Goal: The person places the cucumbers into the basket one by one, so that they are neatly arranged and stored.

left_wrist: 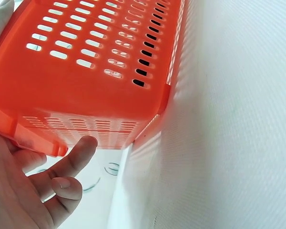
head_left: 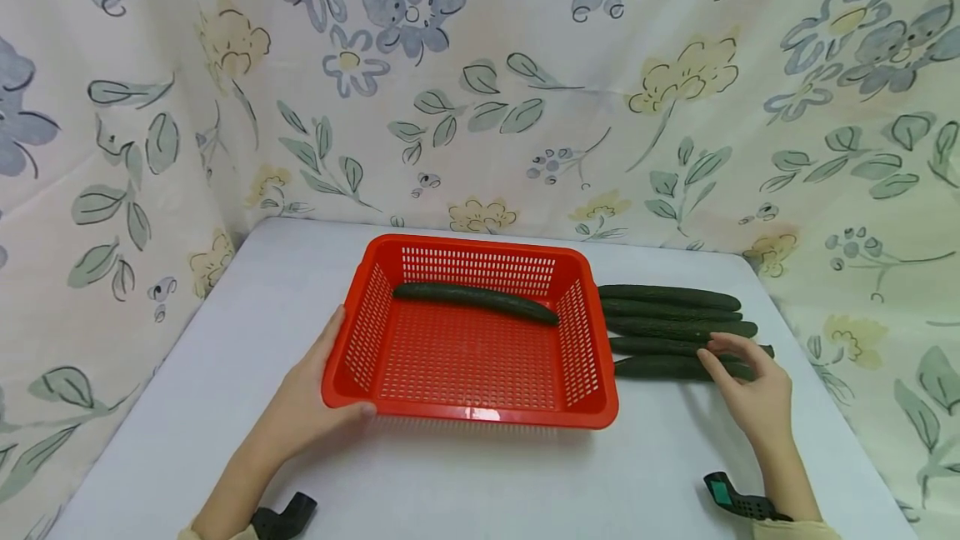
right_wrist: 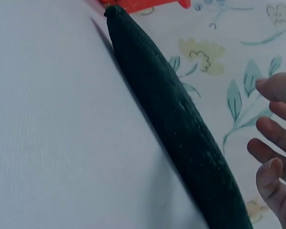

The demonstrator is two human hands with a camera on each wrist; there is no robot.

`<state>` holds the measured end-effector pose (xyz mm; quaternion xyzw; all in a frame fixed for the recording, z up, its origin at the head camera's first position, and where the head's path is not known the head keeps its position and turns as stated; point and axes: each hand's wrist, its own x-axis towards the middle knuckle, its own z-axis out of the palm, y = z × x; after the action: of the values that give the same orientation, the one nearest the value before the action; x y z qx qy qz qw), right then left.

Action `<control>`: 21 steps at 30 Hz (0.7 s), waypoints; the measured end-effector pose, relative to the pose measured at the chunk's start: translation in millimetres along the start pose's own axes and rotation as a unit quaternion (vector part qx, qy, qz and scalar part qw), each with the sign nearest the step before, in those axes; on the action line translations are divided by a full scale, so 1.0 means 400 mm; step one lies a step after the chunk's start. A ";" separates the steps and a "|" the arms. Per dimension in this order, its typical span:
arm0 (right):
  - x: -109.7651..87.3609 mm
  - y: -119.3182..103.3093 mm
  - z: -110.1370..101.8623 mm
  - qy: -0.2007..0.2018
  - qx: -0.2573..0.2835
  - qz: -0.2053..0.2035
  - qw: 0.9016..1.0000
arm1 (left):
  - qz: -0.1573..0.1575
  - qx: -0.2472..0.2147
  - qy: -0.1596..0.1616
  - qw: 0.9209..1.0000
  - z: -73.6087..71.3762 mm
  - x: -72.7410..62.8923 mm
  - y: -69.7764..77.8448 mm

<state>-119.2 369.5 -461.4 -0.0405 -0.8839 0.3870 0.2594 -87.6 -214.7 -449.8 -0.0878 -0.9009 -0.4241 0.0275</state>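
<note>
A red plastic basket with slotted walls stands mid-table. One long dark-green cucumber lies inside it, towards the back wall. My left hand holds the basket's near left corner, thumb along the front and fingers round the left side; the left wrist view shows the fingers bent by the rim. Right of the basket, several cucumbers lie side by side. Over their right ends is my right hand, fingers loosely bent. In the right wrist view this hand is apart from the nearest cucumber.
A white tabletop carries everything. Flower-patterned cloth hangs behind the table and along both sides. Dark wrist straps with devices are on both wrists.
</note>
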 end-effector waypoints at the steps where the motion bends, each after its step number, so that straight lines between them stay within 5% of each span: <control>1: -0.001 0.005 0.000 -0.001 0.005 0.003 1.000 | -0.001 -0.001 -0.001 1.000 -0.001 0.000 0.000; 13: -0.008 0.031 0.000 -0.011 0.016 0.008 1.000 | 0.000 0.002 0.000 1.000 0.001 -0.001 -0.002; 21: -0.009 0.050 0.006 -0.044 0.012 -0.048 0.998 | 0.000 -0.001 0.001 1.000 0.002 0.003 -0.003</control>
<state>-119.9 381.1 -478.4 0.0224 -0.8906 0.3860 0.2396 -88.9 -214.6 -451.1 -0.0870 -0.9007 -0.4247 0.0286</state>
